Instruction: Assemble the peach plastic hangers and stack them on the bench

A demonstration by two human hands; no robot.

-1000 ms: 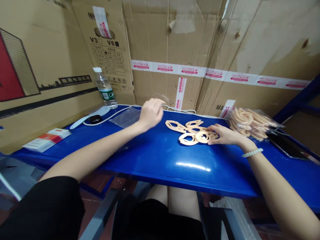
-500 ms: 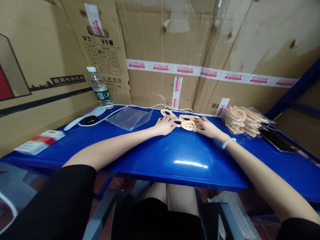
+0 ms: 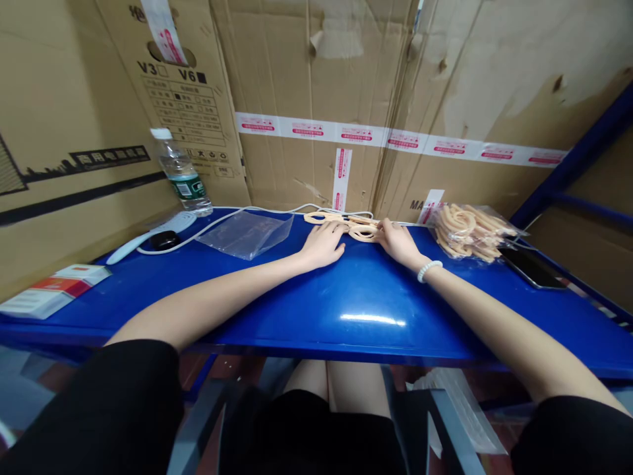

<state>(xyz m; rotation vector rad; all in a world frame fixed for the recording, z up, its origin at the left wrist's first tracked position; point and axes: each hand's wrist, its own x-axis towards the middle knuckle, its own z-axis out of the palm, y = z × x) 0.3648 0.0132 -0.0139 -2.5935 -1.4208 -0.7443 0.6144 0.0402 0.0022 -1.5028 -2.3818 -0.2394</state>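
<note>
Several flat tan pieces, some ring-shaped and some like straight sticks, lie close together at the back of the blue table. My left hand (image 3: 322, 245) rests palm down at their near left side, fingers stretched over the pieces and thumb held apart. A tan oval ring (image 3: 363, 233) lies between my two hands. At its right edge is my right hand (image 3: 398, 243), its fingers extended and fingertips touching the pieces. Another tan loop (image 3: 316, 217) shows beyond my left hand. Both hands partly cover the pieces.
A clear bag of tan pieces (image 3: 467, 231) sits to the right, beside a dark phone (image 3: 534, 268). On the left are an empty plastic bag (image 3: 250, 234), a water bottle (image 3: 184, 177), a light blue brush (image 3: 148, 239), a black mouse (image 3: 165, 240) and a box (image 3: 54, 290). Cardboard walls stand behind.
The camera view has shifted slightly. My left hand has drawn a little back from the oval ring, its thumb now spread out. My right hand remains at the ring's right side.
</note>
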